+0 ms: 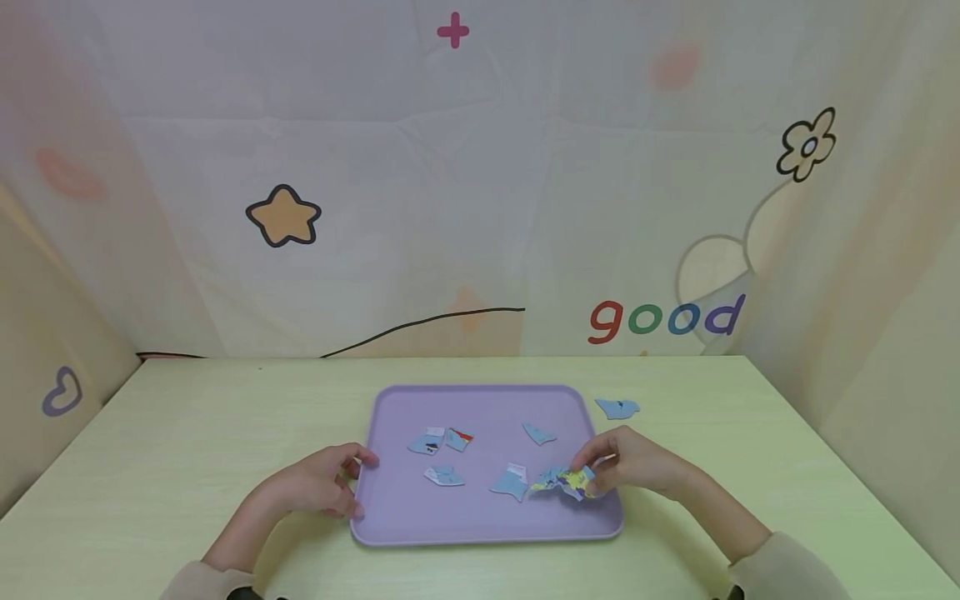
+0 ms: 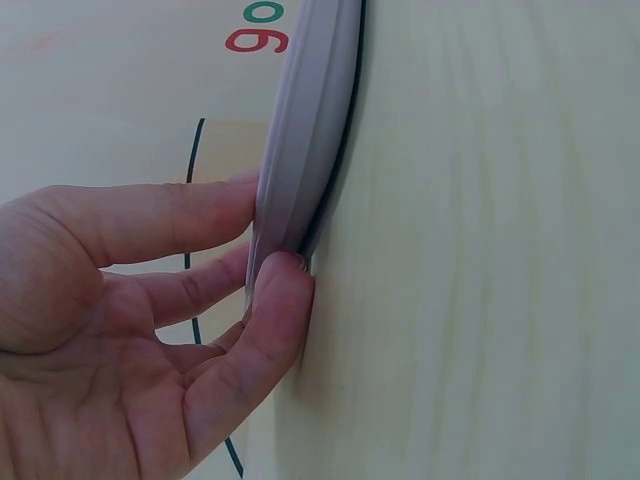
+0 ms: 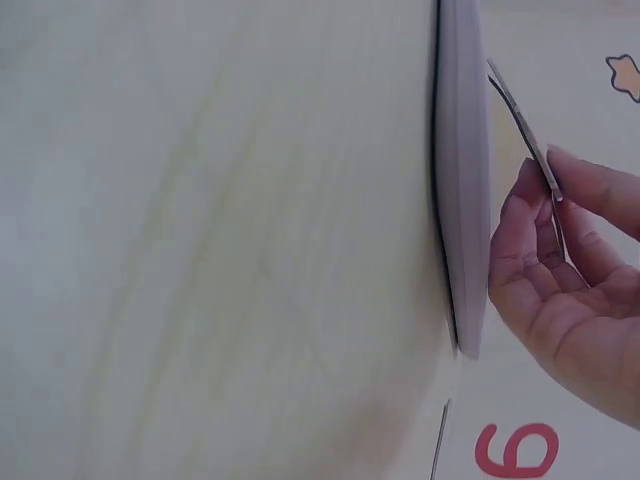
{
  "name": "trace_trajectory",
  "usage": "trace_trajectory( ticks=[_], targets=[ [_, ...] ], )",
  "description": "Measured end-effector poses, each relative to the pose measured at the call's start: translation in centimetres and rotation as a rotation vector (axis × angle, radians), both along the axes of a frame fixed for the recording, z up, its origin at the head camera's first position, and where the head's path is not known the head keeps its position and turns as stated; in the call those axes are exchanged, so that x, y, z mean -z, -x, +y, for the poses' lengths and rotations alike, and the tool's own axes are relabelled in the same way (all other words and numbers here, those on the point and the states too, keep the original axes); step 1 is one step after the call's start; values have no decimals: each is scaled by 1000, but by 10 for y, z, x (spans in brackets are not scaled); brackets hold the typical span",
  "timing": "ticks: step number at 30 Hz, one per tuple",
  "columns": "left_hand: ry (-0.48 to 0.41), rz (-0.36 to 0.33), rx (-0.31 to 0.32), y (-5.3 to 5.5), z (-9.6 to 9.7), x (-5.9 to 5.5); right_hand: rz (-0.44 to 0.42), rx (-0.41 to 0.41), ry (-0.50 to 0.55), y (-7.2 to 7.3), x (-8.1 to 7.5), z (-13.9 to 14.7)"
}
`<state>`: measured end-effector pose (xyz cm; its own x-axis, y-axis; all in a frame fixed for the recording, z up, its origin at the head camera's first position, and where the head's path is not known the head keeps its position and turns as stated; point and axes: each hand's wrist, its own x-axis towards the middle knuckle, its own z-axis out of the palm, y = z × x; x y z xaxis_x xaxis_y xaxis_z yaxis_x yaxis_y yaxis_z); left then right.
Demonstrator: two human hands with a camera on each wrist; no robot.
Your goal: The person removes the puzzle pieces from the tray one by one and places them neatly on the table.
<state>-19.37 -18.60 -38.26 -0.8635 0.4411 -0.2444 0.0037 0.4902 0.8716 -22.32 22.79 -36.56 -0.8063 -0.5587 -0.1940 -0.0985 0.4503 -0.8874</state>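
A lilac tray (image 1: pixel 480 525) holds several light-blue jigsaw-like pieces, among them a piece with white and dark marks (image 1: pixel 427 442), a red-edged piece (image 1: pixel 461 440) and a white-topped piece (image 1: pixel 511 482). Over its right side, my right hand (image 1: pixel 637 462) pinches a yellow, blue and purple puzzle piece (image 1: pixel 573 482) between thumb and fingers. Whether this is one piece or more joined together, I cannot tell. In the right wrist view the puzzle piece (image 3: pixel 530 135) appears edge-on, tilted. My left hand (image 1: pixel 322 479) grips the tray's left rim, with fingertips against the edge (image 2: pixel 290 180).
Beyond the tray's upper right corner, a blue piece (image 1: pixel 618 408) lies on the pale wooden table (image 1: pixel 225 425). A printed curtain (image 1: pixel 480 208) hangs behind the table's back edge and along both sides.
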Motion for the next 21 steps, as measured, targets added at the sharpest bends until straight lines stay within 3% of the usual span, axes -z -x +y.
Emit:
trace_trajectory(
  ticks=[8,21],
  targets=[
    [14,6,-4,1,1,0,-12,19,51,10,-2,24],
    [2,-1,-15,0,1,-1,-55,145,56,22,-4,66]
  ],
)
